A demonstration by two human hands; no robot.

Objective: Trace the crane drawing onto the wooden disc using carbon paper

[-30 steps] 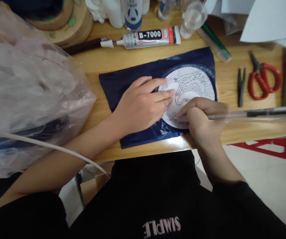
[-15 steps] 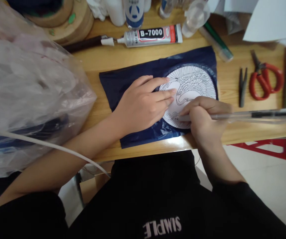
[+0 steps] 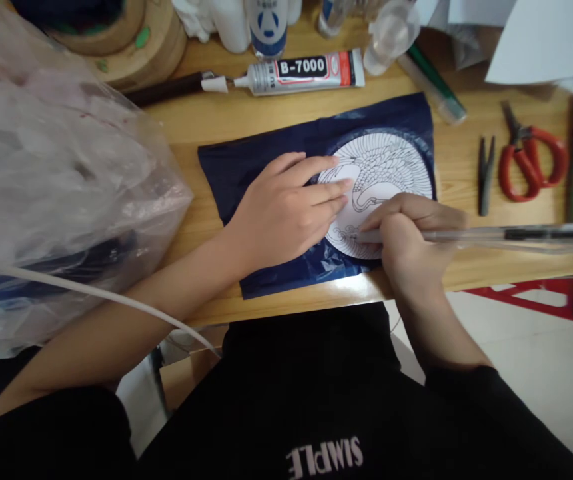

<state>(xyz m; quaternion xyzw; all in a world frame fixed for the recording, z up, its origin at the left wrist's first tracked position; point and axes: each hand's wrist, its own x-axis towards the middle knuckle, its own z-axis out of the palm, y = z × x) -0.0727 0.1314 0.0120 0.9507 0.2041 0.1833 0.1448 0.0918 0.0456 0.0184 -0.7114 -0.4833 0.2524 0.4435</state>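
A round white paper (image 3: 391, 157) printed with a feathered bird in black lines lies on a dark blue sheet (image 3: 261, 160) on the wooden table. My left hand (image 3: 291, 207) rests flat with fingers spread, its fingertips on the paper's left part and its palm on the blue sheet. My right hand (image 3: 411, 233) is closed round a clear pen (image 3: 486, 235), whose tip touches the lower part of the paper near some curled lines. The pen's far end points to the right. My right fingers hide the paper's lower right part.
Behind the sheet lie a B-7000 glue tube (image 3: 306, 72) and a green-and-clear pen (image 3: 436, 83). Tweezers (image 3: 485, 175) and red-handled cutters (image 3: 529, 160) are at the right. A plastic bag (image 3: 66, 167) fills the left, with a white cable (image 3: 101, 293) crossing over my left forearm.
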